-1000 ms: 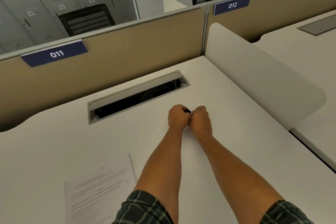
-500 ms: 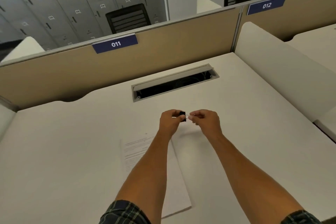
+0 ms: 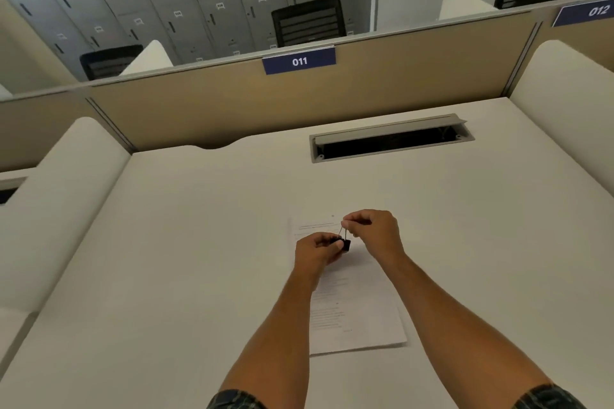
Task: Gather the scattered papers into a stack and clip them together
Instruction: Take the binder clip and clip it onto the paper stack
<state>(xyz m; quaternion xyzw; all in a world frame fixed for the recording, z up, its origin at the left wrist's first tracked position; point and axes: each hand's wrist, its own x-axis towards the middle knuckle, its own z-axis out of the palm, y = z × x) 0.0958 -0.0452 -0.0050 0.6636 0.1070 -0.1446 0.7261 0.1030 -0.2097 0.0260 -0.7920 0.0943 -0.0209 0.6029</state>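
A stack of white printed papers (image 3: 360, 319) lies flat on the white desk (image 3: 186, 276), under my forearms. A small black binder clip (image 3: 345, 244) hangs above the stack's top end. My left hand (image 3: 317, 251) pinches the clip's black body. My right hand (image 3: 373, 229) holds its wire handles, pulled upward. The clip's jaws are partly hidden by my left fingers, so I cannot tell whether they touch the paper.
An open grey cable tray (image 3: 390, 141) is set into the desk at the back right. A tan partition (image 3: 206, 103) with a blue "011" label (image 3: 299, 61) closes the far edge. White side dividers (image 3: 63, 196) stand left and right.
The view has swung left, so the papers now lie under my hands. Both hands have come nearer with the clip, and my right hand has drawn its wire handles up and away from the body.
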